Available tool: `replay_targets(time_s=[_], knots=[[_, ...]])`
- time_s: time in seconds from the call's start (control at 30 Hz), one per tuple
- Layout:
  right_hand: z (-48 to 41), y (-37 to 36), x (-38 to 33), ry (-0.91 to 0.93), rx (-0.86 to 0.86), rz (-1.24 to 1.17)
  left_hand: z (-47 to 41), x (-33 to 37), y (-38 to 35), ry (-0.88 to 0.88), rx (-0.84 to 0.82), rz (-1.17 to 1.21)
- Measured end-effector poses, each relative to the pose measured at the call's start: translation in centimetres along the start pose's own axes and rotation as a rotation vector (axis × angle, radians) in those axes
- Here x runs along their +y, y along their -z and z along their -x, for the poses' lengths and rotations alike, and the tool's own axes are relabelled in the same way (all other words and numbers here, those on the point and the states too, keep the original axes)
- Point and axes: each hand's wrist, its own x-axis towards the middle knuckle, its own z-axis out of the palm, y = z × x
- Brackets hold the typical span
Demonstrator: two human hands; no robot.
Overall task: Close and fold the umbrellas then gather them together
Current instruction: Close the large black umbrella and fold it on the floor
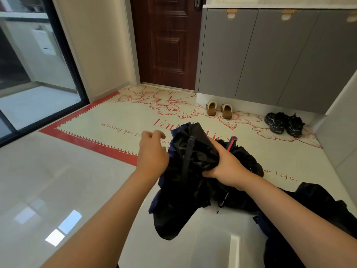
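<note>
Gleaming tile floor [58, 180], floral mat [135, 117], umbrella [185, 180] in right hand [226, 165]

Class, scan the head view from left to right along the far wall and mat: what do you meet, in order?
Black-framed glass sliding door → dark brown panelled wooden door → pair of tan fleece-lined slippers → pair of black sneakers.

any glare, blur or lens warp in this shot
Head view: bright window reflections glare on the glossy floor at lower left; the left hand looks slightly soft, while the right hand gripping the umbrella is sharper; the wide-angle lens bows the cabinet lines; the dark fabric shows little detail.
</note>
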Motion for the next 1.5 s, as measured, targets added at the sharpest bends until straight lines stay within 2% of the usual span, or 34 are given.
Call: replay_targets(time_s=[0.07, 0.1, 0.17, 0.3, 0.4, 0.47, 0.6, 0.67, 0.77, 0.83, 0.97, 1.03, 1.1, 1.2, 1.33, 1.4, 1.5], knots=[[-0.2, -0.3, 0.1, 0.011, 0.024, 0.094, 0.3, 1.6, 0.6, -0.106, 0.095, 0.118], [-0.4, -0.5, 0.1, 0.011, 0.045, 0.129, 0.6, 2.4, 0.6, -0.106, 0.035, 0.194], [-0.8, -0.9, 0.3, 0.001, 0.087, 0.177, 1.7, 3.6, 0.5, -0.043, -0.112, 0.282], [-1.5, -1.3, 0.9, -0.032, 0.156, 0.231, 1.7, 3.7, 0.6, 0.164, -0.029, 0.371], [-1.2, -1.4, 0.7, -0.044, 0.197, 0.246, 1.5, 3.5, 0.5, 0.305, -0.201, 0.520], [-1.0, -1.3, 0.4, -0.051, 0.208, 0.267, 1.7, 3.4, 0.0, 0.297, -0.294, 0.589], [-0.7, -1.3, 0.0, -0.062, 0.213, 0.283, 1.6, 3.4, 0.5, 0.363, -0.407, 0.776], [-0.8, -1.3, 0.0, -0.070, 0.212, 0.275, 1.6, 3.2, 0.9, 0.370, -0.479, 0.770], [-0.9, -1.2, 0.0, -0.108, 0.203, 0.259, 1.4, 3.2, 1.3, 0.377, -0.489, 0.852], [-1.0, -0.9, 0.1, -0.113, 0.204, 0.215, 1.4, 3.3, 1.4, 0.425, -0.515, 0.971], [-0.9, -0.3, -0.4, -0.138, 0.239, -0.023, 2.0, 2.1, 0.0, 0.426, -0.516, 0.582], [-0.8, -0.5, -0.8, -0.155, 0.263, -0.161, 1.9, 1.6, -0.8, 0.456, -0.492, 0.517], [-0.5, -1.3, -1.3, -0.171, 0.277, -0.304, 1.8, 1.5, -1.6, 0.530, -0.485, 0.565], [0.1, -2.6, -1.8, -0.180, 0.257, -0.478, 2.1, 1.8, -2.6, 0.657, -0.559, 0.691], [0.5, -3.5, -2.1, -0.252, 0.147, -0.680, 2.1, 2.4, -3.1, 0.722, -0.482, 0.960], [0.5, -3.4, -2.3, -0.291, 0.032, -0.706, 2.0, 2.5, -3.1, 0.724, -0.441, 1.025], [0.6, -2.7, -2.5, -0.323, -0.110, -0.561, 2.2, 2.8, -3.7, 0.723, -0.391, 1.078]])
